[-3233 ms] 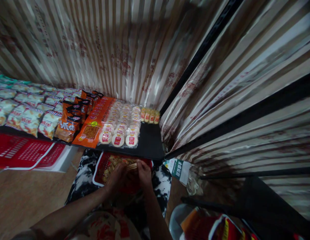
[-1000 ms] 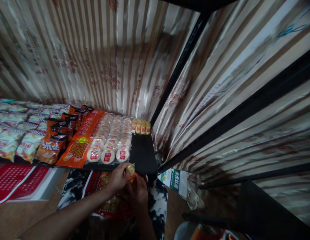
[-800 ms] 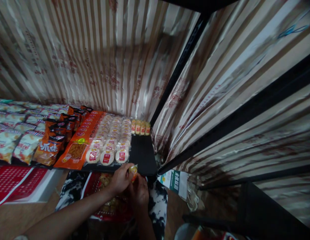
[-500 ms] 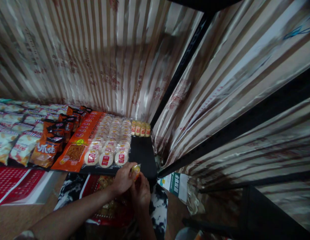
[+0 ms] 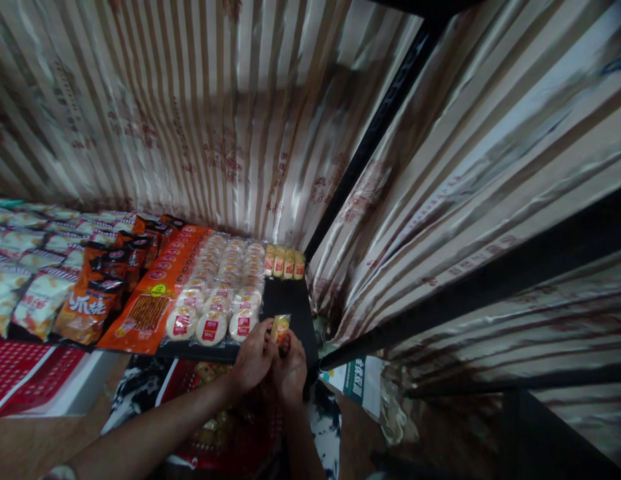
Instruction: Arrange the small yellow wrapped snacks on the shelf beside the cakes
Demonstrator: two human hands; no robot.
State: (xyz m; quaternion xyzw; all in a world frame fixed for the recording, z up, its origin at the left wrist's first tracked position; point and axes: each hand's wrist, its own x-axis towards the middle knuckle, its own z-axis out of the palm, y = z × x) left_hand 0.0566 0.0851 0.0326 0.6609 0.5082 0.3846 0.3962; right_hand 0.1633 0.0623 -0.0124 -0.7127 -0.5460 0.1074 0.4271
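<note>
Snack packet [image 5: 280, 328], small and yellow, sits upright at the black shelf's [image 5: 295, 313] front edge, pinched between both hands: left hand [image 5: 253, 359] and right hand [image 5: 291, 363] side by side, fingers closed on it. Four matching packets [image 5: 284, 263] line the back.

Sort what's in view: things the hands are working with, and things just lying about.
In hand:
left hand and right hand on a small snack pack
shelf
row of matching packs

Lying about:
round cakes
orange bags
red basket
</note>
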